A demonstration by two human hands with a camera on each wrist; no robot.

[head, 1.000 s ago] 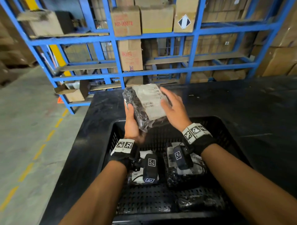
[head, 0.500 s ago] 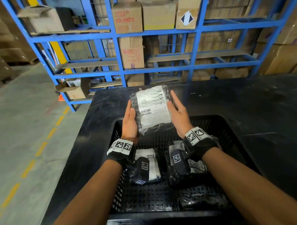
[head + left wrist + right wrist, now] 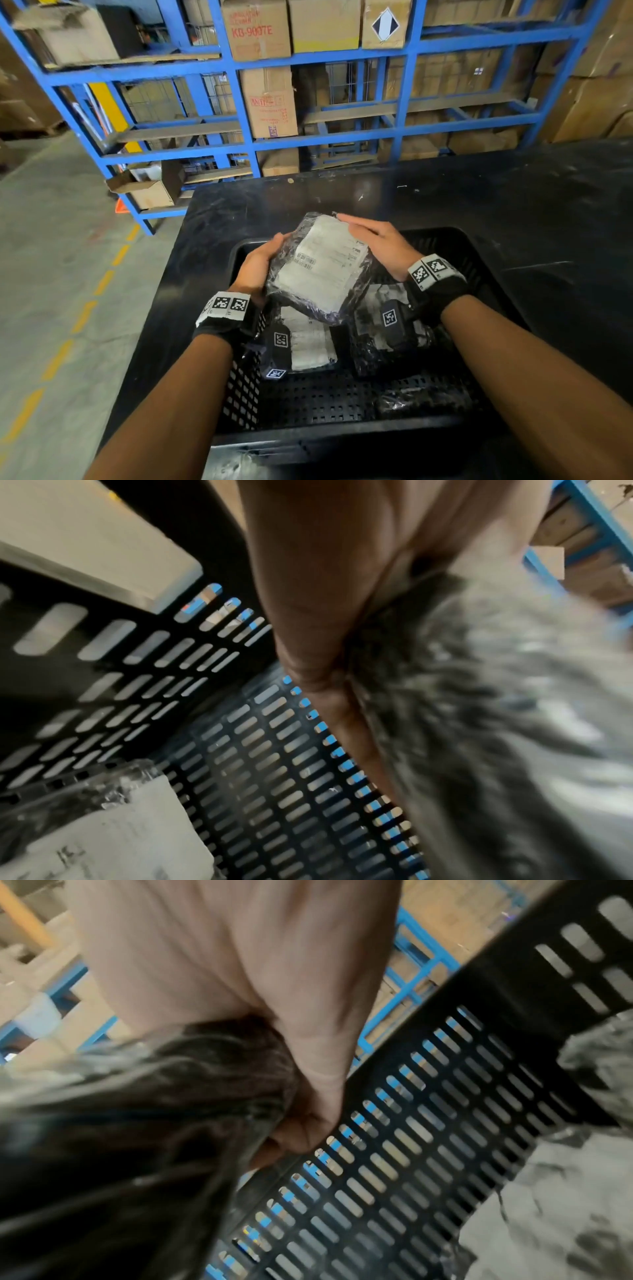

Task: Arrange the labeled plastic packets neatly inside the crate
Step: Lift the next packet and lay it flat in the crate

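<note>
A clear plastic packet (image 3: 325, 267) of dark parts with a white label faces up, tilted, just above the far half of the black perforated crate (image 3: 342, 435). My left hand (image 3: 260, 263) grips its left edge, thumb on top. My right hand (image 3: 380, 243) holds the right edge, fingers laid along the top and thumb (image 3: 301, 1131) curled underneath. Lower in the crate lie a labeled packet (image 3: 311, 342), a second packet (image 3: 373, 311) partly hidden by my right wrist camera, and a dark packet (image 3: 421, 401) near the front right. The wrist views show the held packet (image 3: 496, 723) blurred.
The crate stands on a black table (image 3: 513, 212) whose left edge drops to a concrete floor (image 3: 51, 274) with a yellow dashed line. Blue shelving (image 3: 342, 137) with cardboard boxes rises behind the table. The crate's slotted walls (image 3: 103, 669) are close on both sides.
Both hands have brought the packet down from above the table to just over the crate's far half. It has tipped flatter with the label up.
</note>
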